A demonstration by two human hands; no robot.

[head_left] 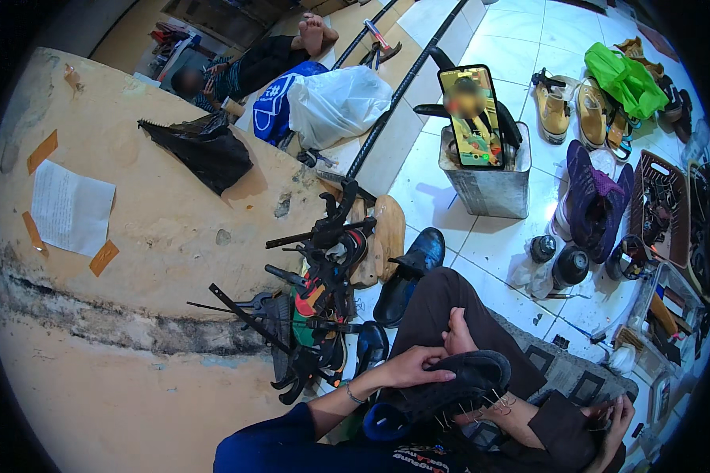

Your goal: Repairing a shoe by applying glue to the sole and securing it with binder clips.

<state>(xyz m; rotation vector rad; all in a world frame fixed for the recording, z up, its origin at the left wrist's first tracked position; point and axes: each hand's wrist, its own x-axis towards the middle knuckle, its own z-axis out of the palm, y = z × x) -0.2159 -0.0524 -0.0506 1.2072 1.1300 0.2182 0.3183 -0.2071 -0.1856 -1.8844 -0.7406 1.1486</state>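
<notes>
A black shoe (451, 388) lies across my lap, with several thin metal pins (493, 402) sticking out along its lower edge. Its blue-lined end (386, 422) is toward my left arm. My left hand (418, 368) grips the shoe from above, the thumb along its upper side. Off to the right, beside my knee, my right hand (614, 430) is away from the shoe, its fingers curled around something small and dark that I cannot make out. My bare foot (458, 335) shows just behind the shoe.
Clamps (315, 292) pile up at left beside black shoes (410, 276). Ahead, a phone (472, 118) stands on a metal can (489, 189). At right are a purple shoe (596, 201), dark bottles (569, 266), a brown basket (661, 209) and a tool tray (667, 315). Another person (244, 71) lies farther back.
</notes>
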